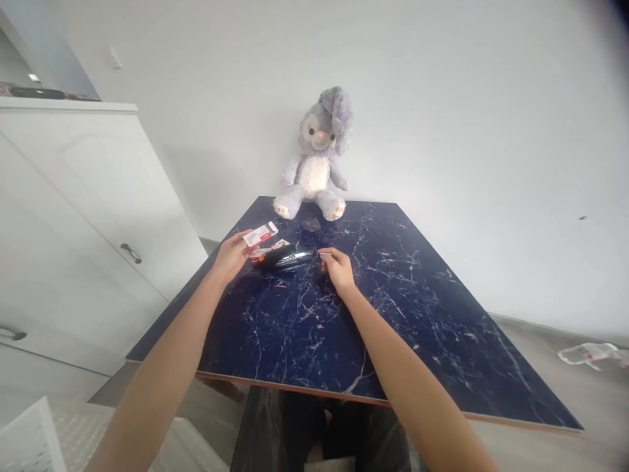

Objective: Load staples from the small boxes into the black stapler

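Observation:
My left hand (pixel 230 254) is closed on a small white and red box (pixel 260 235), lifted a little above the dark blue marbled table (pixel 319 328). My right hand (pixel 338 269) pinches a thin silvery strip (pixel 324 252) between its fingertips. Between the two hands a black stapler (pixel 287 257) lies open on the table. A second small white and red box (pixel 268 250) lies just left of the stapler, partly behind it.
A grey and white plush rabbit (pixel 317 157) sits at the table's far edge against the white wall. A white cabinet (pixel 73 210) stands to the left. Crumpled clear plastic (pixel 590 354) lies on the floor at right. A white sheet (pixel 29 439) shows at bottom left.

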### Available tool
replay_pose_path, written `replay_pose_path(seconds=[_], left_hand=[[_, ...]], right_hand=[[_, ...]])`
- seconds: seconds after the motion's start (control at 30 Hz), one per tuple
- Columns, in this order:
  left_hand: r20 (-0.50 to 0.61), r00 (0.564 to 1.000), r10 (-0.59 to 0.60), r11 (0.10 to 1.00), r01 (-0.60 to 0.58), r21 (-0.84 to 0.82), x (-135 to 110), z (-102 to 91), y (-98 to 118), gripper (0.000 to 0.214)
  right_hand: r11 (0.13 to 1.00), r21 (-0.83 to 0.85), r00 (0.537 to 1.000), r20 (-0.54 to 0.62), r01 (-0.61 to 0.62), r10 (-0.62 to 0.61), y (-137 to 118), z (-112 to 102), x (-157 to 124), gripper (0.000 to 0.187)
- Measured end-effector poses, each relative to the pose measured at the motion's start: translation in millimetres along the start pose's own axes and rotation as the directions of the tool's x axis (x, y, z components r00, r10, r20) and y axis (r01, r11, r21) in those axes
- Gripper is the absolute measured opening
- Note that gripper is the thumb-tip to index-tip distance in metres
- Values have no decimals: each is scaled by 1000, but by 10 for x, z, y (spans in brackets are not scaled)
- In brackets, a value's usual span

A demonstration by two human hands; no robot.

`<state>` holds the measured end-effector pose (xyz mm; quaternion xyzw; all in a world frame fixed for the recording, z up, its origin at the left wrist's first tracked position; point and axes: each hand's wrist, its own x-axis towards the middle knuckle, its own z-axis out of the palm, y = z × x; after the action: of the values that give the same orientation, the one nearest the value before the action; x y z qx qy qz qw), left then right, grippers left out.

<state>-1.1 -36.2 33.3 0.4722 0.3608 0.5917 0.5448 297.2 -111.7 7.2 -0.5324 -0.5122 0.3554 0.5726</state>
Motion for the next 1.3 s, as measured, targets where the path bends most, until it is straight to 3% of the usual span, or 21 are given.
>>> replay_pose_path(seconds=[0.1,0.23,0.33,0.43,0.5,0.6,0.73,0.87,1.07,1.3], left_hand=[[119,992,-48,999,46,21,-95,126,-31,36],[194,971,-143,979,109,173,-256,350,-96,36],[198,972,-125,963,70,261,-313,454,-145,34],[202,977,-65,943,-6,334,-312,479,-183,28],[208,978,-20,917,-65,394,-312,488,-200,25],[206,978,22,885,-114,450,-340,528,-205,23],[236,972,0,897,-104,430,-394,590,-189,24],[269,963,-8,913,-103,394,-418,616,-192,28],[273,961,-52,931,-52,362,-396,578,-252,33],[350,909,-228,960,151,234,-371,491,-249,33]], right_hand=[[952,280,988,124,-125,94,-25,-40,-92,31],[908,361,968,205,-210,142,-72,3,-119,34],[917,363,984,124,-168,131,-144,78,-120,35],[954,298,998,-41,-35,50,-247,104,-143,31],[980,187,995,-82,66,-52,-320,91,-176,29],[977,-26,977,-19,212,-213,-393,71,-235,19],[887,-293,933,66,358,-355,-403,76,-279,15],[871,-343,935,74,352,-348,-391,83,-276,23],[909,-303,957,47,287,-286,-369,57,-255,13],[960,-155,969,-54,232,-243,-297,21,-171,10]])
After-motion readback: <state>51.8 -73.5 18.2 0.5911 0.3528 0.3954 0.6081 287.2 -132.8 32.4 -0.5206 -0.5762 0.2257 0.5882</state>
